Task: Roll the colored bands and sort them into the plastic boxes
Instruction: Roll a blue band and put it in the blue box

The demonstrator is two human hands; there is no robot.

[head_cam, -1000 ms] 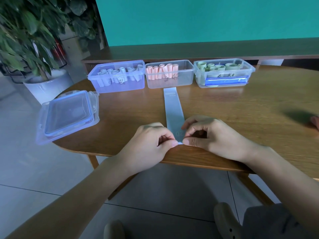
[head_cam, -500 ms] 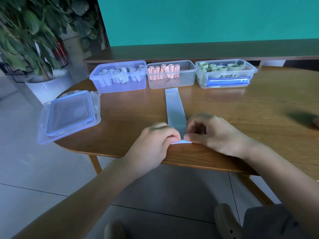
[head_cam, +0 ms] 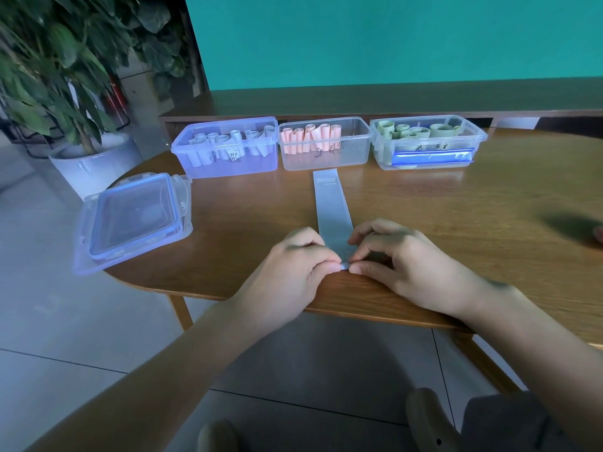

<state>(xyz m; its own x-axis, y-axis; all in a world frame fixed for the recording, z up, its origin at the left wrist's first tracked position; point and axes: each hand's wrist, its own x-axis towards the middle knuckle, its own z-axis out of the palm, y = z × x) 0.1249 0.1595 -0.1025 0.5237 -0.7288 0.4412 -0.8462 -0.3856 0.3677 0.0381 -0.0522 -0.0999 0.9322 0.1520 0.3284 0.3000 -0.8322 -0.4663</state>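
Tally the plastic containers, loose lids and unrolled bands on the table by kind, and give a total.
Plastic boxes: 3 (left box, middle box, right box)
Loose lids: 1 (lid)
Unrolled bands: 1 (pale blue band, pinched by the left hand and right hand)
Total: 5

Table [head_cam: 424, 223] glossy grained wood; boxes [head_cam: 324, 158] clear plastic; band [head_cam: 332, 210] smooth, matt.

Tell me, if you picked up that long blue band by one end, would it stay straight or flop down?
Probably flop. The blue band lies thin and flat on the table, and its near end curls under the left hand and right hand. It looks light. Rolled, it might spring loose, like the open coils in the left box.
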